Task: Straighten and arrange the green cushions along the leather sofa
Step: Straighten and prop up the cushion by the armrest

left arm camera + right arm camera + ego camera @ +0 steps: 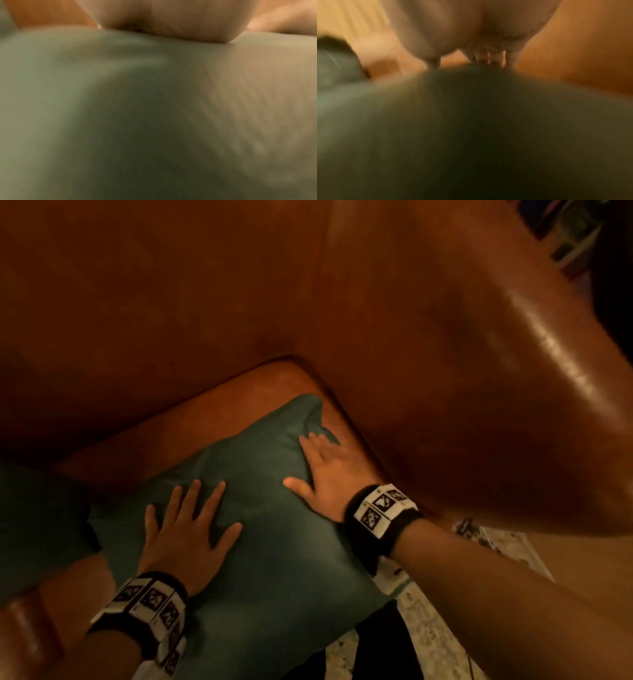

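Brown leather fills most of the head view: the sofa with its backrest across the far side, a glossy armrest on the right, and a seat cushion below them. On that seat lies a green cushion, turned at an angle so one corner points toward the far right, where seat, backrest and armrest meet; its near edge overhangs the seat front.

Both hands lie flat on this cushion with the fingers straight and spread, clasping nothing. The left hand presses the middle of the cushion's top face, denting the fabric beneath the palm. The right hand lies on the cushion's right side near the far corner, thumb stretched out to the left, fingertips reaching a crease in the fabric. Each wrist wears a black band carrying white blocks with black patterned markers.

Both wrist views are blurred: green fabric fills the lower part of each, with the underside of the hand above and brown leather behind.

A second green cushion lies on the seat at the left edge, just beside the first. Near right, beyond the seat front, a pale speckled floor shows, with a dark shape on it.
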`<move>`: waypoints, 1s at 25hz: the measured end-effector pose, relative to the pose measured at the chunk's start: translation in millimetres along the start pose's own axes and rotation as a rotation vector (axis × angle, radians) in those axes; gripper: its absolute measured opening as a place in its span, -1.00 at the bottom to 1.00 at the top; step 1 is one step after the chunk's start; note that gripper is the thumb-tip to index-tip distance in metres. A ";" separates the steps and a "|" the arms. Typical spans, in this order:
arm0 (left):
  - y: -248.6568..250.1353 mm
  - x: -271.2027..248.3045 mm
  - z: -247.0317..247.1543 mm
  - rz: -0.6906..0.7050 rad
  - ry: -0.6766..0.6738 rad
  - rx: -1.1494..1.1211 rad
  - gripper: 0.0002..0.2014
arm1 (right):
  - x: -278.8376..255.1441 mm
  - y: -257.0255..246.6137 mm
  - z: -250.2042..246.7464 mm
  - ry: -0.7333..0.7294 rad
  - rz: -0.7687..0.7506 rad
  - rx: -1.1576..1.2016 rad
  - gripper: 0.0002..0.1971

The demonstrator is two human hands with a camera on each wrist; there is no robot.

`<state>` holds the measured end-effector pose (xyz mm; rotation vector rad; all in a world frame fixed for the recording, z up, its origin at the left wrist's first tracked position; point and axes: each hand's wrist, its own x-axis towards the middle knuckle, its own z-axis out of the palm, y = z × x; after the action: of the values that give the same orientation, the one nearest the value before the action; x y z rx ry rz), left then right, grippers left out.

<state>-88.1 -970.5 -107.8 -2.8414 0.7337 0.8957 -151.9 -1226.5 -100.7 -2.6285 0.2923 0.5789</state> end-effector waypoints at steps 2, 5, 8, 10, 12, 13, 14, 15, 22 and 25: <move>2.1 -1.6 -2.6 -0.009 -0.015 0.027 -0.21 | -14.3 22.1 6.1 -0.092 0.179 0.086 -0.15; 3.4 -1.0 -1.0 -0.017 -0.032 0.047 -0.21 | -53.0 51.5 10.1 -0.137 0.518 0.309 -0.33; 1.6 1.1 1.8 -0.011 -0.019 0.040 -0.19 | -87.9 14.7 21.3 0.167 0.208 0.152 -0.21; 0.9 1.4 2.4 -0.019 -0.022 0.026 -0.19 | -104.2 -4.2 39.1 0.154 0.018 0.030 -0.09; 4.9 2.4 2.3 -0.018 -0.019 0.011 -0.21 | -114.5 16.5 60.1 0.126 0.141 0.039 -0.05; 6.4 2.1 2.5 -0.022 -0.011 0.003 -0.22 | -122.3 33.3 69.2 0.105 0.270 0.099 -0.06; 7.8 1.6 2.4 -0.025 0.001 0.001 -0.22 | -132.5 50.4 77.8 0.083 0.406 0.162 -0.10; 9.7 -0.8 4.3 -0.025 0.014 0.006 -0.23 | -145.9 66.1 84.9 0.081 0.508 0.207 -0.16; 5.2 -3.5 7.2 -0.005 0.067 0.008 -0.21 | -138.1 43.7 67.1 0.260 0.412 0.322 -0.27; 0.5 -7.0 9.2 0.020 0.066 -0.061 -0.21 | -137.7 57.2 85.5 0.149 0.435 0.348 -0.26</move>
<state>-98.1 -966.1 -111.5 -2.9351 0.7561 0.8454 -321.0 -1223.3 -130.9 -2.2769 0.9376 0.4177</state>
